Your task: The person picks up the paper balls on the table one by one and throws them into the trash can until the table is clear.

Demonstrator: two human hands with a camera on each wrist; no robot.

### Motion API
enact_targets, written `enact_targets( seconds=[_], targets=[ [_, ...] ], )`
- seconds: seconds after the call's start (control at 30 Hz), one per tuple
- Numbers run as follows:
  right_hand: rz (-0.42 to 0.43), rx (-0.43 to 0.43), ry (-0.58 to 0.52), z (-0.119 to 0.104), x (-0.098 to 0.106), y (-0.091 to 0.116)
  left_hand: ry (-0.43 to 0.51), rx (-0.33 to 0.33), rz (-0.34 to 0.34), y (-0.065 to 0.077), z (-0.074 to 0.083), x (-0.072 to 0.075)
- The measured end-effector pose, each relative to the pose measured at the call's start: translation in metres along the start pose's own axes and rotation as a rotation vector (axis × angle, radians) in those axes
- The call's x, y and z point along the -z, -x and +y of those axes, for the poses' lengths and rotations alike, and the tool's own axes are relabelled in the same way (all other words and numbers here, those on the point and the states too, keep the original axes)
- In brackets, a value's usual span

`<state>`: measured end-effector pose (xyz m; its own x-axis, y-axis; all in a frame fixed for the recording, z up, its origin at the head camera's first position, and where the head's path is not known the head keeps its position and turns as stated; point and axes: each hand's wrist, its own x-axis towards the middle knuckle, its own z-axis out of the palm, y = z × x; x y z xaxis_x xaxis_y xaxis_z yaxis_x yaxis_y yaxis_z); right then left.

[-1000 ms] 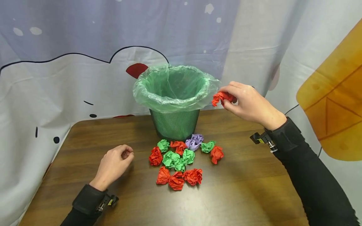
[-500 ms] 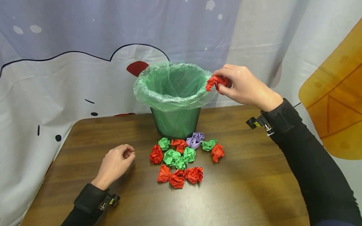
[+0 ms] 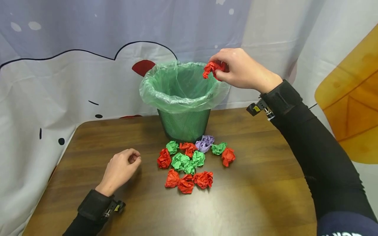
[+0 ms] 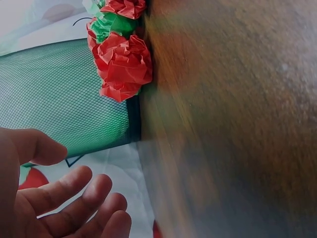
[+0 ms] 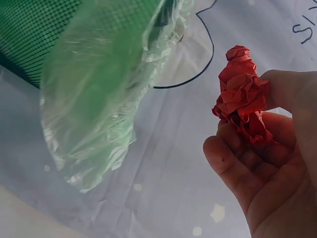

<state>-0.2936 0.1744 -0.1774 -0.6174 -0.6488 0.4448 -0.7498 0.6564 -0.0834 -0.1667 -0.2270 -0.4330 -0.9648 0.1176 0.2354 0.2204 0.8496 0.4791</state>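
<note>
Right hand (image 3: pixel 240 70) pinches a red wad (image 3: pixel 211 69) by the bin (image 3: pixel 185 124), back edge of desk (image 3: pixel 260 170); early release could miss, imo. Left hand (image 3: pixel 119 168) loose, empty.

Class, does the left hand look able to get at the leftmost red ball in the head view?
Probably yes: the left hand appears to hold nothing, and nothing stands between it and the leftmost red ball.

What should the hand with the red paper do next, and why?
The right hand should probably move a little toward the middle of the bin: it grips the red paper near the right rim, and the right wrist view shows the paper beside the bag.
</note>
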Motion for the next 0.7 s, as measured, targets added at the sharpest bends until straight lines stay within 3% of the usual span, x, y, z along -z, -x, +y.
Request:
enact_targets(
  seconds=[0.37,0.7],
  targets=[
    [-0.058,-0.013,-0.007,-0.006,0.004,-0.026,-0.005,0.008,-0.018,0.004,0.001,-0.001],
    [-0.198,-0.034,-0.031,-0.008,-0.002,-0.044,-0.014,0.031,-0.030,0.008,0.001,0.001]
  ],
)
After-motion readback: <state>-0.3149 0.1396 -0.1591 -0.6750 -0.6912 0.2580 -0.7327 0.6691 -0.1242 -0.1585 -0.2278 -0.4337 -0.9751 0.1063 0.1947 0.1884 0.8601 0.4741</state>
